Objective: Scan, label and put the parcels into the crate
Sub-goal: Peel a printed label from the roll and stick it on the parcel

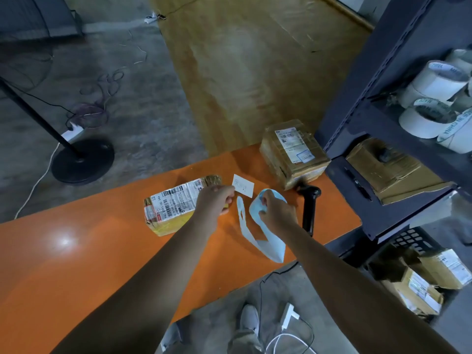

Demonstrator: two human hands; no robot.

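A yellow taped parcel (170,208) with a barcode label lies on the orange table (76,264). My left hand (214,200) hovers over its right end and pinches a small white label (243,186). My right hand (277,213) grips a pale blue strip of label backing (258,241) that trails across the table toward me. A second brown parcel (293,152) with a shipping label sits at the table's far right. The black handheld scanner (309,208) lies just right of my right hand.
A dark metal shelf rack (370,85) stands to the right with white label rolls (431,103) and a cardboard box (393,169). Below it a black crate (413,238) holds parcels (429,279). A lamp stand base (81,162) and cables lie on the floor at left.
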